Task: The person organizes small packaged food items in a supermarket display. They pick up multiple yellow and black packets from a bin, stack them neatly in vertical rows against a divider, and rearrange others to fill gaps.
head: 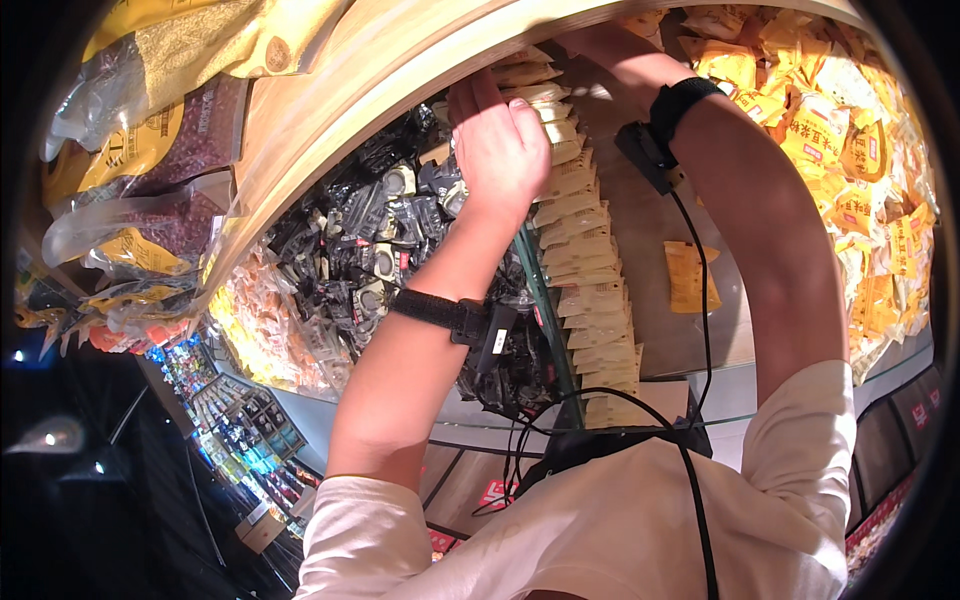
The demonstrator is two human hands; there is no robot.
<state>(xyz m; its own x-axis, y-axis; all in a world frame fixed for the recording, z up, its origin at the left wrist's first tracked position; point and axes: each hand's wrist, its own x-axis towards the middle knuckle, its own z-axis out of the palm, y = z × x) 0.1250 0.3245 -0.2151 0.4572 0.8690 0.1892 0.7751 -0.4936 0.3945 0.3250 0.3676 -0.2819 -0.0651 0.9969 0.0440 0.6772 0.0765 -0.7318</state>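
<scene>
My left hand (501,146) lies over the far end of a long row of cream-coloured sachets (589,262), back of the hand up. Its fingertips are hidden near the wooden shelf edge, so any grip cannot be made out. The sachets stand overlapped in a line along a glass divider (544,315). My right hand (589,41) reaches in under the shelf edge beyond the row, mostly in shadow and cut off by the wood. What it touches is hidden. A single yellow sachet (690,277) lies on the bare compartment floor (652,225) below my right forearm.
Black-wrapped packets (367,232) fill the compartment left of the divider; orange-wrapped ones (277,322) lie farther left. Yellow packets (840,142) are heaped at right. Large bags (172,142) sit on the curved wooden shelf (315,112) above. A black cable (694,495) runs across my shirt.
</scene>
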